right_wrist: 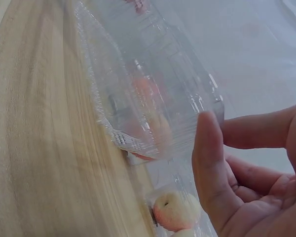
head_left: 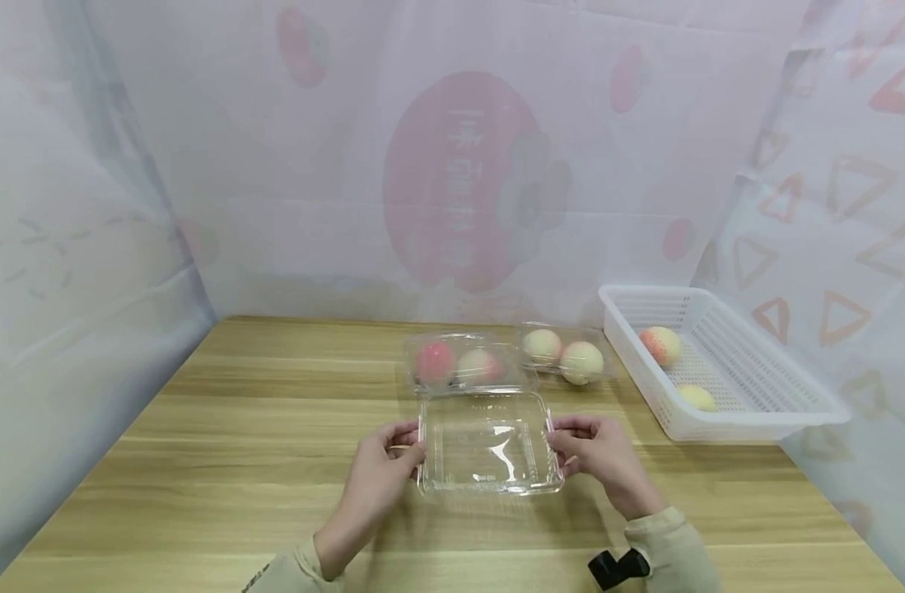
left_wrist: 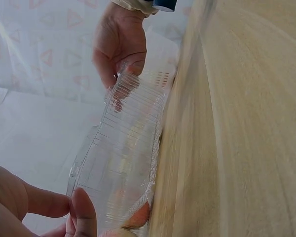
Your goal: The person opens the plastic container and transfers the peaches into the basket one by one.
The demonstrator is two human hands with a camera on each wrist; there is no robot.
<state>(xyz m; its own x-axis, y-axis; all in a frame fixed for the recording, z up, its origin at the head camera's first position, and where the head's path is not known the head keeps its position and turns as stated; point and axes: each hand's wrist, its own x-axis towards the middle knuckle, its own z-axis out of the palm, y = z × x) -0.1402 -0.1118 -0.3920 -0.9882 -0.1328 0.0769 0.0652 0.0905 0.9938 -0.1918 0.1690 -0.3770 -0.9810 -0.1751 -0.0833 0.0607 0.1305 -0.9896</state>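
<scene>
A clear plastic container (head_left: 459, 449) is held between my two hands in front of me. On its left rim, my left hand (head_left: 381, 465) pinches with thumb and fingers. The right hand (head_left: 604, 455) pinches the opposite rim, its thumb against the edge in the right wrist view. In the left wrist view the container (left_wrist: 116, 143) appears tilted, just above the table. Behind it lies a clear box (head_left: 415, 380) with a red peach (head_left: 435, 362) and a paler peach (head_left: 478, 366). Another clear box (head_left: 606, 362) with two pale peaches (head_left: 581, 362) sits to its right.
At the right of the wooden table (head_left: 237, 445) stands a white perforated basket (head_left: 756, 424). Inside it are a pink and yellow peach (head_left: 660, 346) and a yellowish one (head_left: 697, 399). A printed white cloth (head_left: 333, 198) hangs behind the table.
</scene>
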